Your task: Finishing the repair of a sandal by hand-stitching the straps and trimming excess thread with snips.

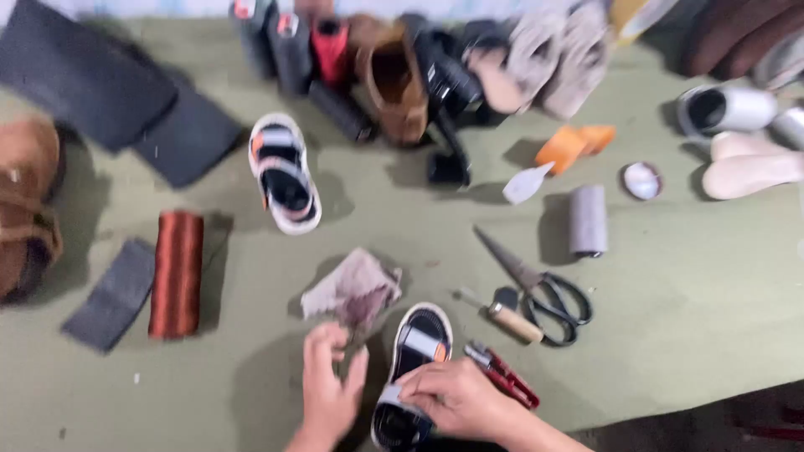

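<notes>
A small sandal (412, 368), black with white edge and grey strap, lies on the green table (687, 276) right before me. My right hand (452, 400) presses its strap. My left hand (328, 387) seems to pinch a crumpled rag (353, 289).

Shoe-repair workshop: worn shoes (394, 79), scissors (544, 293), thread spools (177, 274), lasts (749, 172) on bench.

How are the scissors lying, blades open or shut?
Shut: the scissors lie flat on the green table, blades together in one point, black handles side by side.
</notes>
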